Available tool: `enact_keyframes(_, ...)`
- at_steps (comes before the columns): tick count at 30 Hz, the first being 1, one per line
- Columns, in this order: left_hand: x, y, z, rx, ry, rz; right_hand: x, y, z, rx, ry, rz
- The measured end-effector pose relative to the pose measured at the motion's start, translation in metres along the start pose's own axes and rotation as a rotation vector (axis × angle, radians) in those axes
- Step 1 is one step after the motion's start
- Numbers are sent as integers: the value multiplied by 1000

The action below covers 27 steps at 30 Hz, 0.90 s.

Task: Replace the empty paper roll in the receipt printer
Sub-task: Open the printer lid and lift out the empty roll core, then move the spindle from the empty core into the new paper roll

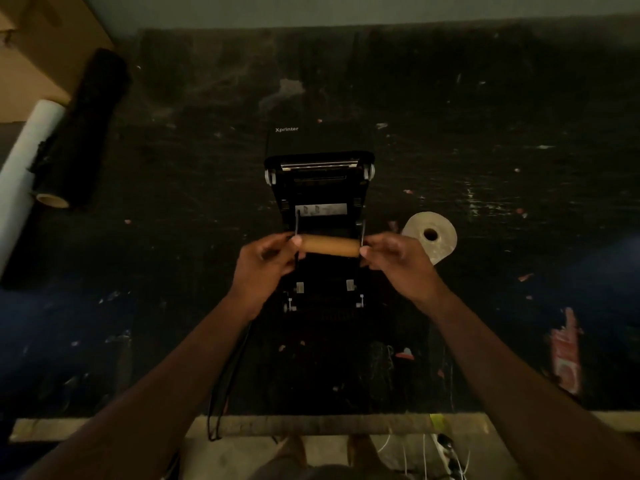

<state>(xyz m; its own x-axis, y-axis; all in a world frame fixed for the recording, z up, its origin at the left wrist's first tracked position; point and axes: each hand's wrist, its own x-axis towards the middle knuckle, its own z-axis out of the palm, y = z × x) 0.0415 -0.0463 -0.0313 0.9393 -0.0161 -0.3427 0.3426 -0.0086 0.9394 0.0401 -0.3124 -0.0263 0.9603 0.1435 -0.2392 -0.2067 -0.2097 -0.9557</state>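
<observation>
A black receipt printer (318, 188) stands in the middle of the dark table with its lid tipped open away from me. A brown empty cardboard core (330, 244) is held level over the open paper bay. My left hand (266, 263) grips its left end and my right hand (398, 259) grips its right end. A full roll of white paper (431, 239) lies on the table just right of the printer, behind my right hand, its hole facing me.
At the far left lie a long white roll (26, 161) and a black roll (85, 129), beside a cardboard box (41, 53). A black cable (225, 382) runs from the printer over the table's front edge (311, 424). A red-and-white scrap (566, 355) lies at the right.
</observation>
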Motion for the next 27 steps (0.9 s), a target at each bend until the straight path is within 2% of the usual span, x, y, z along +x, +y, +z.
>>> enact_keyframes(4, -40, -26, 32, 51, 33, -95, -53, 28, 1, 154, 90, 89)
enact_keyframes(7, -60, -43, 56, 16, 53, -141, -87, 55, -3, 290, 174, 237)
enact_keyframes(10, -70, -53, 74, 68, 49, -141, -110, 83, -17, 303, 334, 327)
enact_keyframes(12, -71, -54, 84, 161, 42, -104, -118, 104, -34, 116, 465, 359)
enact_keyframes(15, -66, -51, 102, 294, -8, -28, -124, 130, -62, -371, 527, 411)
enact_keyframes(21, -48, -41, 148, 506, -104, 83, -115, 142, -90, -733, 415, 382)
enact_keyframes(23, -41, -42, 164, 524, -123, 96, -114, 141, -90, -620, 489, 341)
enact_keyframes(24, -37, -44, 171, 536, -127, 97, -114, 139, -89, -438, 537, 337)
enact_keyframes(27, -27, -50, 189, 554, -141, 32, -116, 135, -85, 364, 502, 457)
